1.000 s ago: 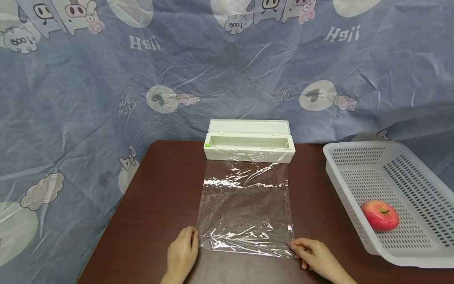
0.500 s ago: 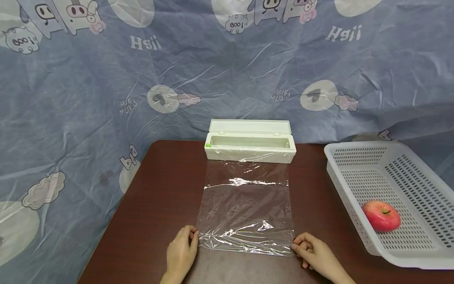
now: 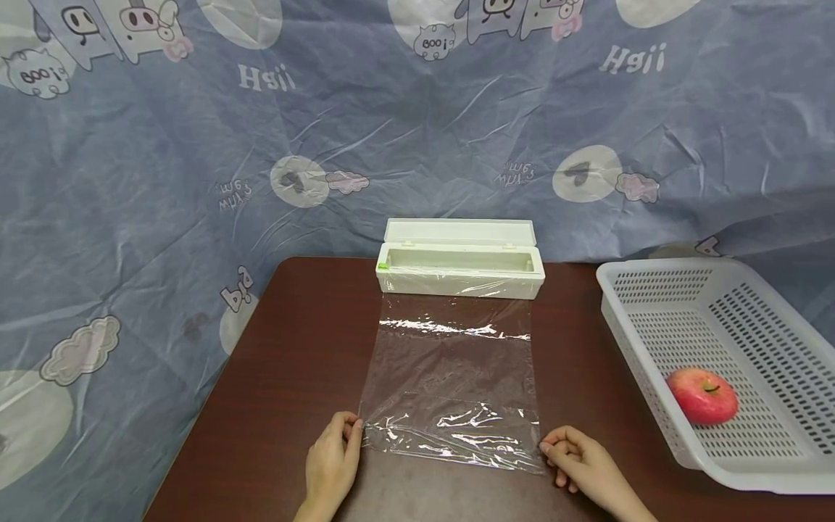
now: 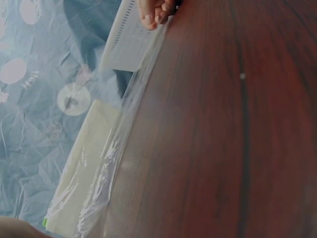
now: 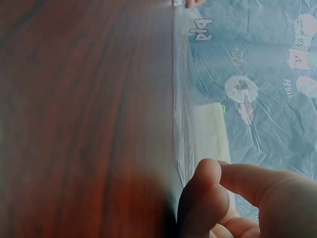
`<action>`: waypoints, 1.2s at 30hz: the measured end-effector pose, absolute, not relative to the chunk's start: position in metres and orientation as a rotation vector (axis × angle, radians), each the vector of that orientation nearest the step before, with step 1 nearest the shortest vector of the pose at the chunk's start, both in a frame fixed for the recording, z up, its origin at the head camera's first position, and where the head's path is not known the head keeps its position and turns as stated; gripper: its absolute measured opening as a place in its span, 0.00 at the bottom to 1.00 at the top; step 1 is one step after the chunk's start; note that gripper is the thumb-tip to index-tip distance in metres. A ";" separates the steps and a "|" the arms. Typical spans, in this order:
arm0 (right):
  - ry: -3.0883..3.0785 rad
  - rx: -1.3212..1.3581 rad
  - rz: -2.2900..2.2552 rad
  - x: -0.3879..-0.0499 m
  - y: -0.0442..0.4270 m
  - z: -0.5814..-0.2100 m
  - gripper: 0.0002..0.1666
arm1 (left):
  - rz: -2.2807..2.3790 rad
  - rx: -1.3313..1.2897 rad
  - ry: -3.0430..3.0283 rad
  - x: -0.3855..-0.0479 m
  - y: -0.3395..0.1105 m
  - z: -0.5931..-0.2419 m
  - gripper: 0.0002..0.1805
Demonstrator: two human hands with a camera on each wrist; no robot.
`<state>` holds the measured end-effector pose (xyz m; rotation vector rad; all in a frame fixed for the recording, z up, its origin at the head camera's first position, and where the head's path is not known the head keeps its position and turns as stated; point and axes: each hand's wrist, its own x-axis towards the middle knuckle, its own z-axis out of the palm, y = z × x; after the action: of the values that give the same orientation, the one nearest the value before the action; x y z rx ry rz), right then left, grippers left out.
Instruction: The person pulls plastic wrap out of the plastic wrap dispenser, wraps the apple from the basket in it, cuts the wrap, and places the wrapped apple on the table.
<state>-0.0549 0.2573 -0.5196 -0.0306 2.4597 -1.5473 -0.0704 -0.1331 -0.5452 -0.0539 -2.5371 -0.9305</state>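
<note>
A sheet of clear plastic film (image 3: 450,377) stretches over the brown table from a white dispenser box (image 3: 460,281) whose lid stands up at the back. My left hand (image 3: 331,464) pinches the film's near left corner between thumb and fingers. At the near right corner, my right hand (image 3: 590,467) pinches the film with thumb and forefinger, the other fingers curled beneath. In the right wrist view the right hand (image 5: 233,198) has thumb and forefinger tips together at the film's edge (image 5: 182,124). The left wrist view shows the film (image 4: 111,153) running toward the right hand (image 4: 157,12).
A white perforated basket (image 3: 642,362) stands on the table's right side, with a red apple (image 3: 702,396) inside. Behind the table (image 3: 287,348) hangs a blue patterned cloth (image 3: 417,130). A green piece (image 3: 383,266) sits at the box's left end.
The right hand has shifted slightly right, and the left hand slightly left and up. Glints and wrinkles on the film have changed. The box, basket and apple stay in place.
</note>
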 end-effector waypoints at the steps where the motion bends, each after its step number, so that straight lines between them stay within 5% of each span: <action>1: 2.455 -0.031 -1.554 -0.055 0.257 -0.519 0.14 | -0.927 -0.051 -2.532 -0.071 -0.133 -0.545 0.04; 36: 2.439 -0.114 -1.748 -0.054 0.260 -0.505 0.11 | -1.018 0.032 -2.524 -0.070 -0.133 -0.538 0.03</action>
<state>-0.0544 0.2603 -0.5054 -0.1135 2.4388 -1.7480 -0.0701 -0.1326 -0.5383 0.0316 -2.5243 -1.0184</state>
